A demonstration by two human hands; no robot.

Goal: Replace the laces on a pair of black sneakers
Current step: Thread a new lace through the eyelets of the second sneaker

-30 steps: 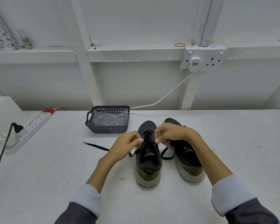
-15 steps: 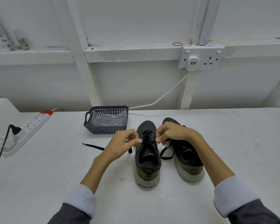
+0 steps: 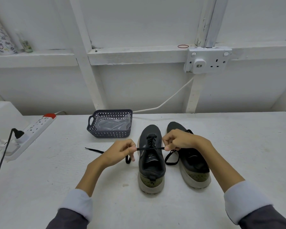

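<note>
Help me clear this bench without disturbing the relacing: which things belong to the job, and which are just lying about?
Job: left sneaker, right sneaker, black lace pinched taut between left hand and right hand.
Lying about: dark basket holding clear plastic (maybe lace packaging, cannot tell), power strip, wall socket, rubber band on the ledge.

White table (image 3: 56, 179), rough and speckled, runs back to the wall. At centre two black sneakers stand side by side with heels toward the viewer, left sneaker (image 3: 151, 169) just beside right sneaker (image 3: 196, 176), and a dark basket (image 3: 109, 134) sits behind the left one, near the back edge, apart from both. On the left a loose lace (image 3: 94, 150) end lies flat in front of the basket; farther left a white power strip (image 3: 35, 129) lies at an angle, black plug (image 3: 18, 133) in it, cord trailing toward the near left.
</note>
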